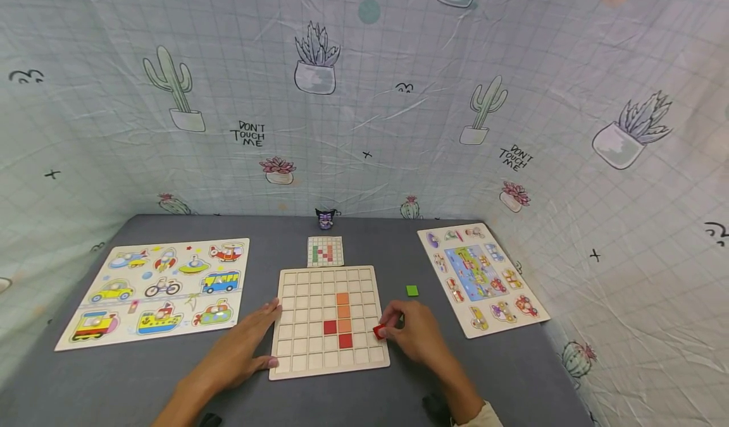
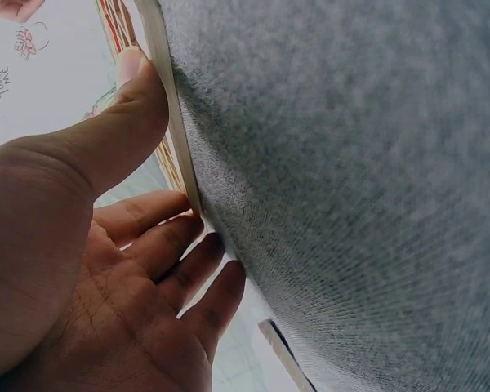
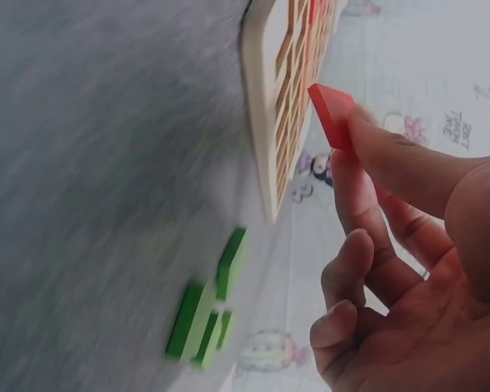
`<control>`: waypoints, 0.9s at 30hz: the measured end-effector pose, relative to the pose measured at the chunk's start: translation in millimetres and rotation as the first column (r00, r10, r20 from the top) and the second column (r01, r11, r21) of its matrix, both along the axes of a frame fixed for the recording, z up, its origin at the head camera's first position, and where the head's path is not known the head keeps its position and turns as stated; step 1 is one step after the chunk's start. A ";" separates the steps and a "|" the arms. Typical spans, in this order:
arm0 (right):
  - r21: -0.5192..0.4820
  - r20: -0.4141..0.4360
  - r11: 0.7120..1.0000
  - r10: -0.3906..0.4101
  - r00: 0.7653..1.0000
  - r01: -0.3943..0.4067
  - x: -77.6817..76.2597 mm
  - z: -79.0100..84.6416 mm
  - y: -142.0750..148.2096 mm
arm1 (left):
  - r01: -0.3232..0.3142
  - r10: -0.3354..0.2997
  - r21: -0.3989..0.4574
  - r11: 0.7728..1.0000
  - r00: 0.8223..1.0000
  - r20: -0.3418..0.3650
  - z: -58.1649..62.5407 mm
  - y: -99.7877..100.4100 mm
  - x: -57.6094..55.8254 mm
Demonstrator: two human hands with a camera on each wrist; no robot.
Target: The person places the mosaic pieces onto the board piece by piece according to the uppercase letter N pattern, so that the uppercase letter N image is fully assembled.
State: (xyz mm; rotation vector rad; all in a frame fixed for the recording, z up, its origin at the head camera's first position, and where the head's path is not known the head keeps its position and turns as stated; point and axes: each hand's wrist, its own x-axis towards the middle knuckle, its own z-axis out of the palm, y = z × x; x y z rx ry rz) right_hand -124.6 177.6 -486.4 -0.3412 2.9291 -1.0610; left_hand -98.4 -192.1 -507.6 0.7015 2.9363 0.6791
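Observation:
A wooden grid board lies in the middle of the dark table, with orange tiles in a column and red tiles set in its squares. Along its left edge rests my left hand, thumb and fingertips spread and touching the side. My right hand pinches a red square tile between thumb and fingers, over the board's right edge. Behind the board lies a small pattern card printed with coloured squares.
A green tile lies right of the board; the right wrist view shows several green tiles. A vehicle puzzle board is on the left, another picture puzzle on the right. A small figurine stands at the back before a patterned curtain.

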 end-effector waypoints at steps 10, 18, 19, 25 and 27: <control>-0.062 0.010 0.997 0.040 0.999 -0.040 -13.8 0.1 -37.3 | 0.000 0.000 0.002 1.000 1.000 0.001 0.0 0.3 -0.6; -0.050 0.004 0.997 0.064 0.998 -0.063 -26.7 0.6 -63.6 | 0.006 -0.006 0.009 1.000 1.000 -0.008 1.9 0.9 -1.9; -0.051 0.003 0.997 0.067 0.998 -0.066 -28.2 0.5 -66.6 | 0.005 -0.005 0.010 1.000 1.000 -0.002 2.2 1.0 -2.3; -0.048 0.052 0.997 0.065 0.997 -0.063 -36.4 0.7 -84.4 | 0.002 -0.002 0.006 1.000 1.000 0.030 2.3 0.9 -3.8; -0.042 0.066 0.997 0.066 0.996 -0.063 -38.4 0.7 -90.0 | 0.000 -0.001 0.002 1.000 0.999 0.034 1.8 0.7 -3.8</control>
